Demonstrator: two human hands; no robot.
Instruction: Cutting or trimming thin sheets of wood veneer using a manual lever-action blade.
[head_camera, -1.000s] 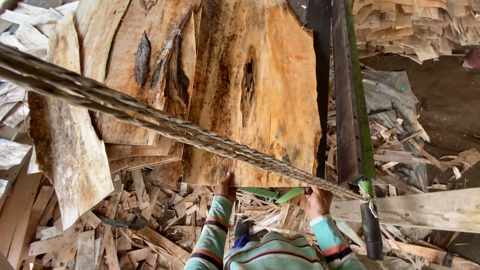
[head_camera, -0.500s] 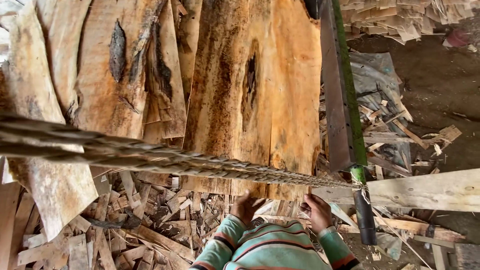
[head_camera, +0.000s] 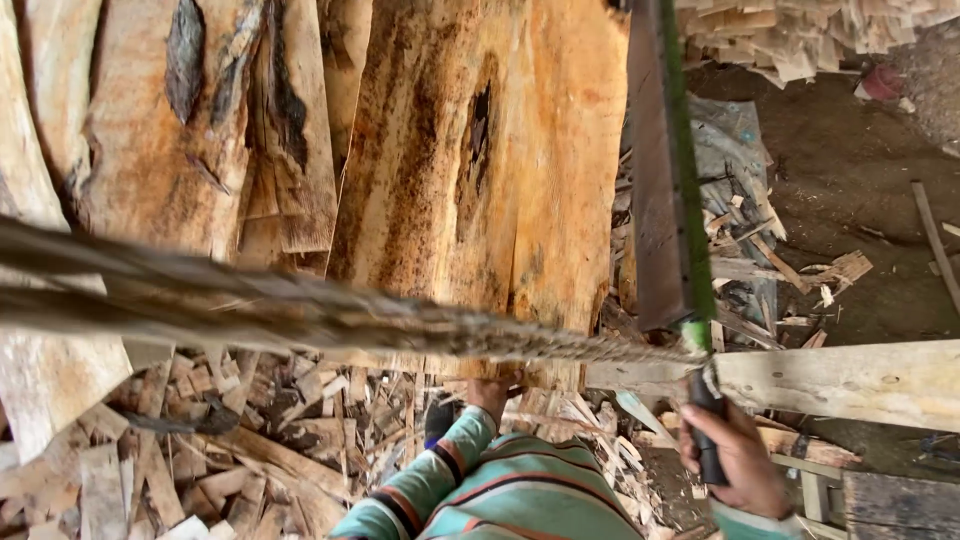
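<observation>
A large brown wood slab (head_camera: 480, 190) with a dark knot hole leans upright in front of me. My left hand (head_camera: 490, 392) presses against its bottom edge, fingers hidden under the wood. My right hand (head_camera: 742, 462) is closed around a dark handle (head_camera: 706, 432) at the lower end of a long metal bar with a green edge (head_camera: 672, 170). A thick twisted rope (head_camera: 300, 312) stretches across the view from the left and ends at that handle. My striped sleeves show at the bottom.
More rough slabs (head_camera: 160, 130) lean to the left. Wood offcuts and chips (head_camera: 230, 450) cover the ground below. A pale plank (head_camera: 850, 380) runs across at the right. Bare dirt floor (head_camera: 860, 200) with scattered scraps lies at the upper right.
My right hand left the slab's bottom edge and moved right onto the dark handle. The left hand stays under the slab. The view has shifted closer to the wood.
</observation>
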